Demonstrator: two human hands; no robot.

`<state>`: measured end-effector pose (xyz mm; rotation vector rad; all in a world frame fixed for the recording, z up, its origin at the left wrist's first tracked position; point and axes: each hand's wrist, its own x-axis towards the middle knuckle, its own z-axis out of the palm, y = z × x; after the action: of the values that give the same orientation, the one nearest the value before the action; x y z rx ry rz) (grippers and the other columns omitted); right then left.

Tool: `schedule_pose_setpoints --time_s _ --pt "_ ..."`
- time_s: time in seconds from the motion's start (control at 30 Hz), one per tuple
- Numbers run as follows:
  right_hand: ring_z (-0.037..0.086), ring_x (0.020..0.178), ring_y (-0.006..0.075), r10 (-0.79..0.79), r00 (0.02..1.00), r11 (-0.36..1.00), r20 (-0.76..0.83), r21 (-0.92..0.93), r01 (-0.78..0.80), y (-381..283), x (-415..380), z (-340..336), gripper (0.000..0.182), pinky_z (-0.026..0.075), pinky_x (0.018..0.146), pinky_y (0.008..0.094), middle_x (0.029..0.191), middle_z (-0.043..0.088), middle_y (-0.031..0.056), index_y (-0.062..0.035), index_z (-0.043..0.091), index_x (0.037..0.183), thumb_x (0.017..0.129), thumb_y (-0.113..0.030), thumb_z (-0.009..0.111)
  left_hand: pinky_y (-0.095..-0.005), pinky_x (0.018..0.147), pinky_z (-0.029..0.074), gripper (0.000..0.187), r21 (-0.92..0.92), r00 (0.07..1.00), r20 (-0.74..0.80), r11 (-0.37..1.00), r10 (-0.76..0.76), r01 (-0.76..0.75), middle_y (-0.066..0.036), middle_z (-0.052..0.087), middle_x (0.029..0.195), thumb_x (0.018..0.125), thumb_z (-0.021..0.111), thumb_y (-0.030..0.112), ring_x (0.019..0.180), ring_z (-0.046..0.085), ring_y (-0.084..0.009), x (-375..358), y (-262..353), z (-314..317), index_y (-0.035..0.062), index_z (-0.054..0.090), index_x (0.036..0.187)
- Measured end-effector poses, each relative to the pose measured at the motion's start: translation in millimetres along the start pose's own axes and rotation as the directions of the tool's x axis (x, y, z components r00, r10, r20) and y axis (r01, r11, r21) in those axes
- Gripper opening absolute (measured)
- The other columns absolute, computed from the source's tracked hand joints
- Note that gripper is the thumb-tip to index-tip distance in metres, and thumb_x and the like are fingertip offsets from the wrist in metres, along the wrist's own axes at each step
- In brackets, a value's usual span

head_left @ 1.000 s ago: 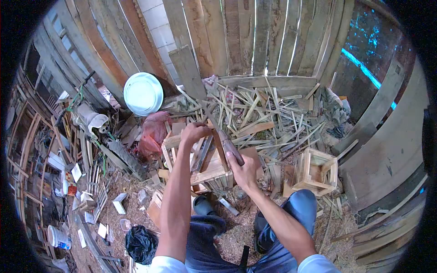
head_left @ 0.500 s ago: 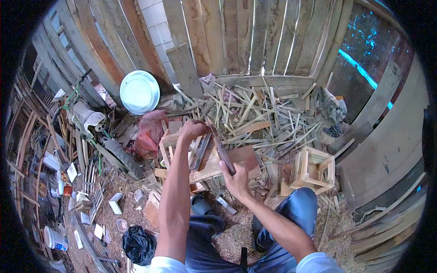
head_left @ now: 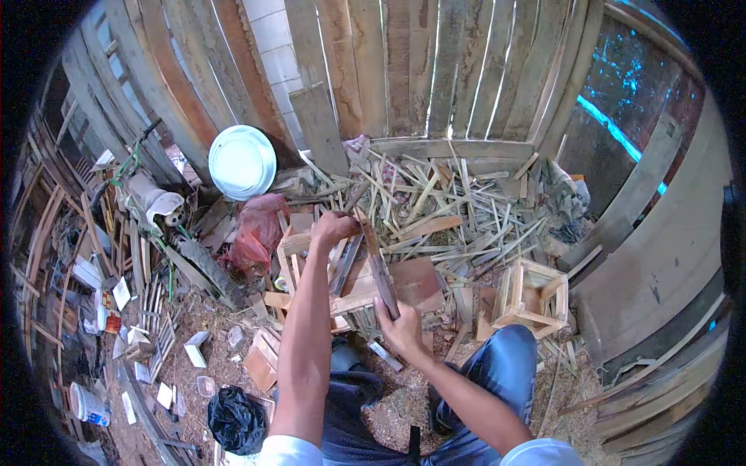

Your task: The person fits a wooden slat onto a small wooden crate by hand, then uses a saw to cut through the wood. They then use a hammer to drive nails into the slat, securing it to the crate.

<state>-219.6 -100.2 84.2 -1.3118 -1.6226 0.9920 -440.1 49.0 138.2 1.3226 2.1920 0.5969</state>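
My right hand (head_left: 402, 330) is closed round the dark handle end of a long brown machete-like blade (head_left: 375, 260), which points up and away from me. Just left of its far end, my left hand (head_left: 336, 227) is closed on a thin wooden strip (head_left: 356, 196) that sticks out past the knuckles. The fingers hide the rest of the strip. Below both hands is a low wooden box frame (head_left: 350, 301) with a grey metal-looking bar (head_left: 346, 264) lying across it. A brown board (head_left: 416, 283) lies to its right.
An open wooden frame box (head_left: 531, 295) stands beside my right knee. Split sticks (head_left: 458, 202) are heaped along the plank wall (head_left: 404, 70). A white basin (head_left: 242, 163) leans at the back left, above a red plastic bag (head_left: 260, 225). A black bag (head_left: 235, 419) lies at lower left.
The blade has turned slightly more upright and my right hand has come down a little, nearer to me. My left hand has shifted slightly right and down; the strip now shows beyond it.
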Motion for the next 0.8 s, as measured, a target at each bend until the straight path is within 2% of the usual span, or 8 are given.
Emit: schedule_pose_setpoints --time_s 0.1,0.17,0.23,0.43,0.5,0.6,0.73,0.8 --pt "0.045 0.044 0.0188 -0.079 0.993 0.995 -0.083 0.049 0.083 2.4 -6.5 0.2 0.05 0.038 0.047 0.0403 0.048 0.045 0.0143 0.0013 0.056 0.063 0.09 -0.04 0.063 -0.039 0.091 0.048 0.054 -0.007 0.999 0.05 1.0 0.01 -0.01 -0.014 0.07 0.106 0.069 0.066 0.055 0.103 0.065 -0.0324 -9.8 7.3 -4.2 0.0154 0.073 0.106" --pt "0.045 0.044 0.0197 -0.134 0.985 0.99 -0.104 -0.059 0.128 2.7 5.2 0.5 0.051 0.037 0.046 0.0407 0.048 0.046 0.0151 0.0016 0.056 0.062 0.09 -0.04 0.064 -0.0391 0.091 0.048 0.055 -0.004 0.999 0.045 1.0 0.02 -0.02 -0.014 0.07 0.107 0.07 0.066 0.056 0.103 0.065 -0.0325 -6.8 5.1 -2.6 0.0156 0.073 0.106" --pt "0.049 0.041 0.0253 -0.064 0.997 0.997 -0.041 0.051 0.066 -4.8 17.3 -1.0 0.052 0.038 0.046 0.041 0.046 0.048 0.0138 -0.0017 0.056 0.058 0.088 -0.043 0.065 -0.0391 0.091 0.048 0.055 0.004 0.999 0.042 1.0 0.024 -0.024 -0.014 0.07 0.107 0.07 0.065 0.056 0.103 0.065 -0.0327 -1.0 -1.0 -0.1 0.0158 0.073 0.106" --pt "0.049 0.043 0.0245 -0.005 1.0 1.0 0.031 0.03 0.004 5.8 -4.9 -21.1 0.053 0.039 0.047 0.0412 0.048 0.05 0.0152 0.0002 0.058 0.062 0.089 -0.045 0.062 -0.0394 0.09 0.049 0.055 -0.044 0.997 0.043 0.998 0.056 -0.054 -0.014 0.07 0.105 0.074 0.059 0.059 0.103 0.065 -0.0329 13.3 -11.4 6.4 0.0162 0.073 0.105" --pt "0.049 0.043 0.0237 0.006 1.0 1.0 0.022 0.005 -0.006 0.4 2.8 -15.7 0.053 0.039 0.047 0.0415 0.048 0.049 0.015 -0.0002 0.057 0.061 0.089 -0.045 0.062 -0.0401 0.089 0.049 0.057 0.053 0.995 0.005 0.994 0.096 -0.096 -0.015 0.07 0.102 0.074 0.056 0.06 0.102 0.065 -0.0334 2.0 -6.1 2.9 0.0148 0.073 0.104" --pt "0.048 0.042 0.0226 -0.064 0.998 0.998 -0.001 0.01 0.064 2.1 22.3 -4.4 0.054 0.038 0.047 0.0407 0.047 0.049 0.0146 -0.0002 0.057 0.059 0.089 -0.045 0.063 -0.0402 0.089 0.049 0.054 0.063 0.997 -0.029 0.996 0.069 -0.067 -0.015 0.07 0.101 0.075 0.054 0.057 0.101 0.065 -0.0343 -1.7 -1.6 4.0 0.0157 0.074 0.103" --pt "0.046 0.041 0.0206 0.007 0.998 1.0 0.059 -0.001 -0.007 6.3 -3.3 -17.8 0.055 0.036 0.046 0.0397 0.046 0.047 0.0132 0.0003 0.056 0.058 0.09 -0.044 0.062 -0.041 0.089 0.049 0.054 0.057 0.999 -0.021 0.998 0.024 -0.023 -0.015 0.07 0.103 0.073 0.056 0.059 0.102 0.065 -0.0348 2.2 -1.5 2.6 0.0175 0.074 0.103" --pt "0.042 0.044 0.0133 -0.101 0.995 0.994 -0.025 0.032 0.102 8.5 -9.6 -22.5 0.055 0.034 0.044 0.0385 0.045 0.043 0.0064 0.0019 0.053 0.057 0.091 -0.04 0.063 -0.0418 0.091 0.048 0.059 0.051 0.998 -0.023 0.997 0.065 -0.064 -0.016 0.07 0.105 0.071 0.057 0.062 0.103 0.064 -0.0353 4.6 -6.2 8.5 0.0159 0.073 0.104"
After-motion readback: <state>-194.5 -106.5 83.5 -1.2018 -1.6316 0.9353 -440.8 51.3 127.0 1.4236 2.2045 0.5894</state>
